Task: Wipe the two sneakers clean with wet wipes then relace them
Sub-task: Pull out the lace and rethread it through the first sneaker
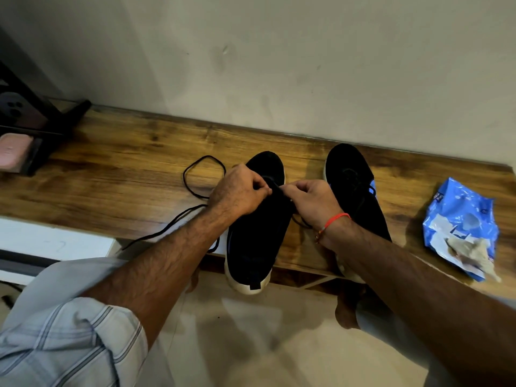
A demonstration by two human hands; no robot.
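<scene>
While both sneakers (255, 219) sit on the shelf (125, 174), left hand (240, 191) and right hand (310, 202) fingers pinch the lace (195, 174).

Two black sneakers with white soles stand side by side on the wooden shelf, toes toward the wall, heels over its front edge. The left sneaker (255, 233) trails a loose black lace (192, 188) looping to its left; the right sneaker (351, 180) is laced. A crumpled blue wet-wipe pack (460, 219) lies well right, with a used wipe (472, 252) on it.
</scene>
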